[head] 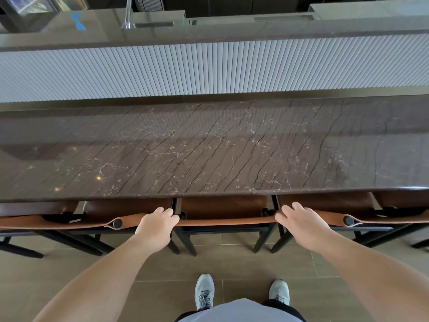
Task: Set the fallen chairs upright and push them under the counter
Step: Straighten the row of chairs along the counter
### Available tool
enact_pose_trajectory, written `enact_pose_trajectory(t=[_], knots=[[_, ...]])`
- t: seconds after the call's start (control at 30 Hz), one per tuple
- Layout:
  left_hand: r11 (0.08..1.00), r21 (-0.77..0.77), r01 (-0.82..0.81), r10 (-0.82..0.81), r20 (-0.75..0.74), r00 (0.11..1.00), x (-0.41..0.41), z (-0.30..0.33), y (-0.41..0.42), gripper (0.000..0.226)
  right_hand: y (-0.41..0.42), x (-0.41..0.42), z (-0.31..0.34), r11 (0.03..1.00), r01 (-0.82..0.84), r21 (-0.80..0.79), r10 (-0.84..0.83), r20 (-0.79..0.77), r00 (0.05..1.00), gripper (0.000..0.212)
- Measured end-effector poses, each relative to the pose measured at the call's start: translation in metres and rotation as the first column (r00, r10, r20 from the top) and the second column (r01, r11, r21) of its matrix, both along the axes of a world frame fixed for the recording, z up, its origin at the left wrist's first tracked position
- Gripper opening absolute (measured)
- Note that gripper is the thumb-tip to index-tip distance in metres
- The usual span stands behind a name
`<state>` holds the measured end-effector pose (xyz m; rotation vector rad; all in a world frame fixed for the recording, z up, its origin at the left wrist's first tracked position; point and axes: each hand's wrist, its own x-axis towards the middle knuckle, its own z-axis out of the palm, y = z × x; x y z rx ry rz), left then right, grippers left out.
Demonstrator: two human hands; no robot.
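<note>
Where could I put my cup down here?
The brown marble counter is bare from its near edge to the ribbed wall. Below the edge it's crowded: chairs sit side by side, with both hands gripping the middle chair.

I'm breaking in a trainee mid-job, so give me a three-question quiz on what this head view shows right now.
1. True or false: the middle brown leather chair with black frame lies fallen on the tan tiled floor.
2. Where do the left hand and right hand rest? A) on the dark veined marble counter; B) at the two ends of the middle chair's backrest; C) on the chair legs.
3. Fill in: the neighbouring brown leather chairs on the left and right stand ______.

Key
1. False; it stands upright, its seat partly under the counter.
2. B
3. upright
</note>
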<state>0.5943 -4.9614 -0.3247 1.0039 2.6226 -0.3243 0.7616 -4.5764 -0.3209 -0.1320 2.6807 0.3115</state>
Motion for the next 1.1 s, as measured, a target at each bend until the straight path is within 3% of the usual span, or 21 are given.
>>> enact_pose_trajectory(t=[0.53, 0.8, 0.93, 1.1], knots=[[0.998, 0.045, -0.042, 0.043, -0.019, 0.999, 0.002, -0.003, 0.002, 0.028, -0.002, 0.006, -0.002, 0.999, -0.033, -0.028, 0.033, -0.024, 0.999, 0.057], [0.986, 0.138, -0.09, 0.096, -0.036, 0.995, 0.004, -0.006, 0.002, 0.008, -0.01, 0.002, 0.003, 1.0, 0.002, 0.001, -0.002, -0.016, 1.0, 0.043], [0.92, 0.367, -0.138, 0.096, 0.131, 0.987, 0.021, -0.008, 0.017, 0.029, -0.025, 0.0, 0.004, 0.996, 0.088, -0.03, -0.089, -0.036, 0.995, 0.039], [0.786, 0.553, -0.276, 0.096, 0.332, 0.938, 0.028, -0.008, 0.045, 0.026, -0.055, -0.002, 0.008, 0.939, 0.306, -0.158, -0.315, -0.04, 0.948, 0.034]])
